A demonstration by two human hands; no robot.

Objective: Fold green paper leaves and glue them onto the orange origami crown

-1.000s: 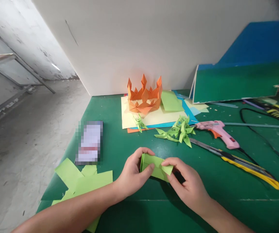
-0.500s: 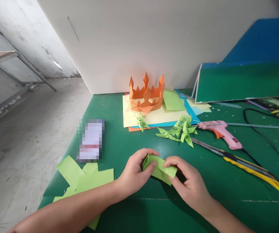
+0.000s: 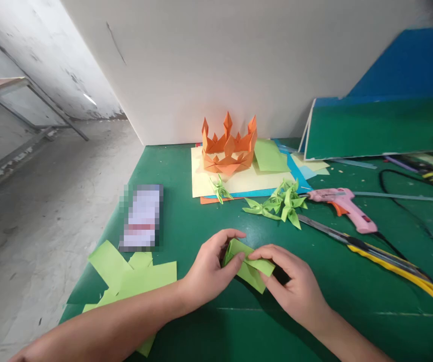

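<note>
Thumbs have closed in toward each other on the green paper [image 3: 248, 264] since a second ago, pinching its upper flap to a point.

Both hands grip the folded paper just above the table [image 3: 186, 221]: the left hand [image 3: 210, 271] curls round its left end, thumb on top; the right hand [image 3: 295, 289] pinches its right side with thumb and forefinger. Loose green sheets [image 3: 133, 276] lie by the left forearm, small green folds [image 3: 280, 203] sit beyond the hands, near a pink glue gun [image 3: 342, 206], a yellow knife [image 3: 385, 254] and an orange crown [image 3: 229, 146].
</note>
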